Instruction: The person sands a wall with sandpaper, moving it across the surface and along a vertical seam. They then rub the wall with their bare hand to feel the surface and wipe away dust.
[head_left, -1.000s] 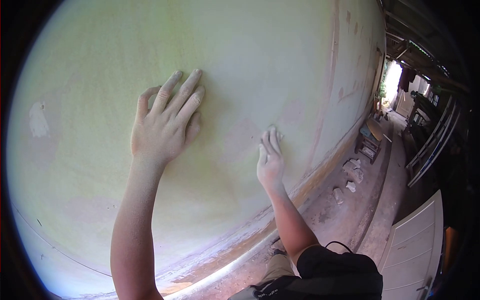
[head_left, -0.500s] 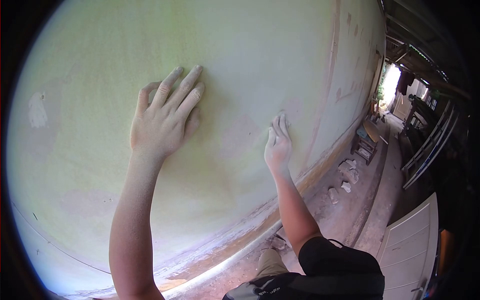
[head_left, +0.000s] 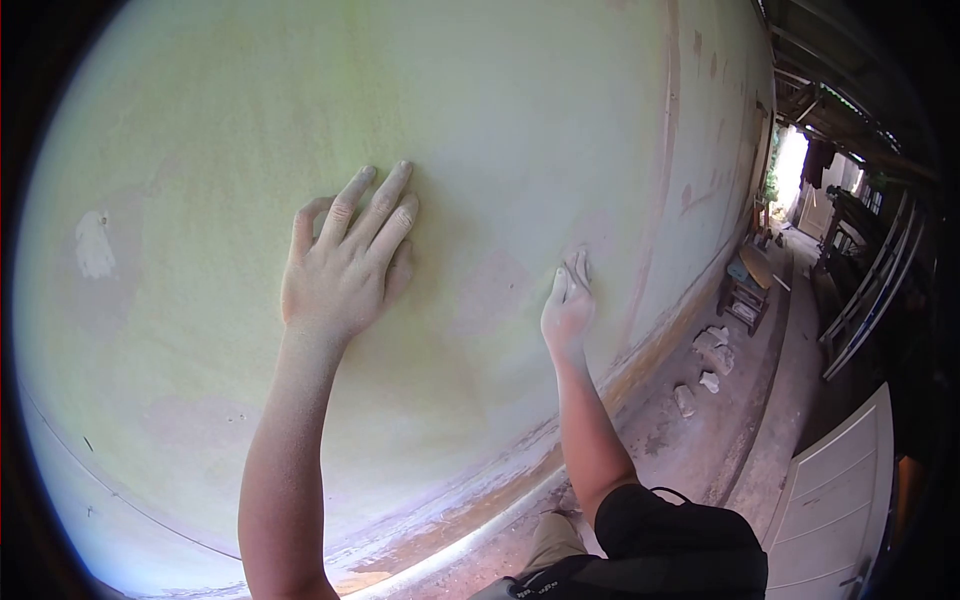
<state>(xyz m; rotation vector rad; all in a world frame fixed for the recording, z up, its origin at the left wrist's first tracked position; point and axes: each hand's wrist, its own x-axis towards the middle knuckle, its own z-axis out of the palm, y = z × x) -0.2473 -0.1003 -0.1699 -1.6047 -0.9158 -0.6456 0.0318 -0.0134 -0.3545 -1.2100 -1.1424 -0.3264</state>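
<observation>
A pale green, patchy wall (head_left: 480, 110) fills most of the view. My left hand (head_left: 345, 265), coated in pale dust, rests on it left of centre with the fingers spread and nothing visible under them. Lower and to the right, my dusty right hand (head_left: 568, 310) is against the same wall, its fingers bent and drawn together. Whatever it presses or holds is hidden behind the fingers. A whitish patch (head_left: 95, 245) marks the wall at the far left.
Broken pale chunks (head_left: 713, 348) lie on the floor (head_left: 740, 410) along the wall's base. Beyond them stands a small wooden stand (head_left: 745, 295). A white panel (head_left: 835, 490) leans at the lower right, below long poles (head_left: 875, 290).
The view has shifted, so wall and hands appear lower and slightly right. My left hand keeps its place on the wall; my right hand's fingers look a little more bent.
</observation>
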